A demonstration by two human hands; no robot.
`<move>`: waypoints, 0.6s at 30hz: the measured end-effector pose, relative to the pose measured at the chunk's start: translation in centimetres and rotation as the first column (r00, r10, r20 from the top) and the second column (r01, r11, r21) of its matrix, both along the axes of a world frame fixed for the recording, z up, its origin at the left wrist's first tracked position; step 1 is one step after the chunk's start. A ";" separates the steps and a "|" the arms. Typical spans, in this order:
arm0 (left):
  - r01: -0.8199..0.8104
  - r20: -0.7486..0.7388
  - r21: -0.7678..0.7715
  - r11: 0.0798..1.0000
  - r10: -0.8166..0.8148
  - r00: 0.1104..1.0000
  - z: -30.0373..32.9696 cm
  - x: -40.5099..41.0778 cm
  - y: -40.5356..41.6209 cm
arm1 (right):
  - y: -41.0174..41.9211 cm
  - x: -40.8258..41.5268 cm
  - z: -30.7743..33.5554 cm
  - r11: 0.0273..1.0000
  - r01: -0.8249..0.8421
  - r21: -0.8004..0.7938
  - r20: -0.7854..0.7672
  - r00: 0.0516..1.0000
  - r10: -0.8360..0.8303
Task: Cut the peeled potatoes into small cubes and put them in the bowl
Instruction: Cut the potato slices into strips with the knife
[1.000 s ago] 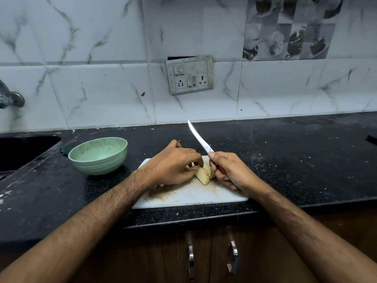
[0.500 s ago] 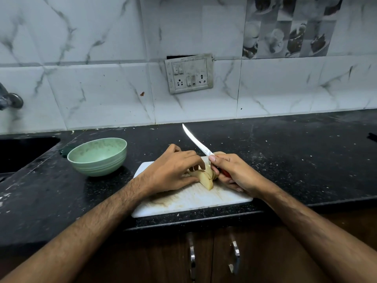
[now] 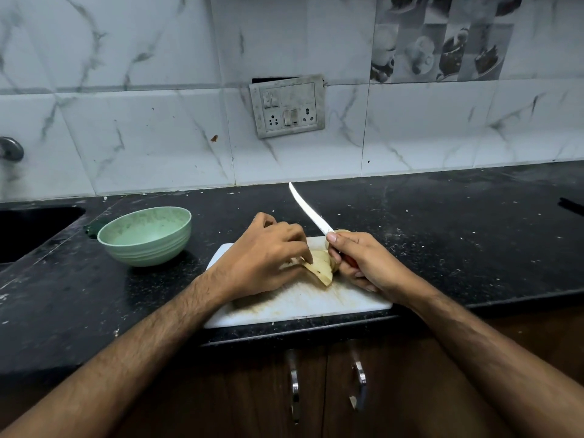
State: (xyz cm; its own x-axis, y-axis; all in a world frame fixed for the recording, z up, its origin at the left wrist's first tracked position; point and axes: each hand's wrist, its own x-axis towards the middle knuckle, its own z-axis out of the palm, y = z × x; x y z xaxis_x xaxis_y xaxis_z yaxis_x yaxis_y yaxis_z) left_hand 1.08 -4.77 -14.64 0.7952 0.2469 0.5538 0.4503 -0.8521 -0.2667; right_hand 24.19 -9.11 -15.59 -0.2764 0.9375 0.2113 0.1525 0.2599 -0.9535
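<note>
Single head view, wide-angle, looks forward and down from above counter (image 3: pixel 442 235); cutting board (image 3: pixel 300 306) close, centre; tiled wall (image 3: pixel 158 121) fills upper frame.

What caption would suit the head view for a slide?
Left hand holds potato pieces on the board; right hand grips a raised knife; green bowl waits at left.

Bare black counter (image 3: pixel 458 241) lies open right of the white cutting board (image 3: pixel 294 306), back to the tiled wall. Left of the board the green bowl (image 3: pixel 145 237) stands apart from it, a strip of counter between, with the sink (image 3: pixel 28 229) cutout beyond it. Over the board, left hand (image 3: pixel 265 260) and right hand (image 3: pixel 363 263) crowd the potato (image 3: pixel 320 268); the knife (image 3: pixel 311 213) blade slants up and back across the far edge.
</note>
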 end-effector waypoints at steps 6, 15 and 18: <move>-0.060 -0.034 0.229 0.972 0.070 0.997 -0.6 -1.8 -2.4 | -0.1 -0.3 0.2 0.999 0.036 -0.010 0.026 0.999 -0.036; 0.035 0.011 -0.245 0.969 -0.033 0.999 -1.8 -4.5 -3.6 | -3.1 -0.8 2.5 0.992 0.123 -0.008 0.425 0.899 -0.108; 0.036 0.067 -0.300 0.953 -0.016 0.998 -2.1 -4.4 -3.8 | -5.1 -0.3 3.5 0.988 0.141 -0.061 0.582 0.809 -0.079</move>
State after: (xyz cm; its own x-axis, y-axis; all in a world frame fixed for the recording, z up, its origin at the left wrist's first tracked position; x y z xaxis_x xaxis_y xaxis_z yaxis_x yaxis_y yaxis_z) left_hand -3.34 -8.60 -16.71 0.7692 0.3892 0.5067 0.4345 -0.9001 0.0318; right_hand 23.94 -14.22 -12.12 -0.2125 0.9760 -0.0468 0.7041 0.1198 -0.6999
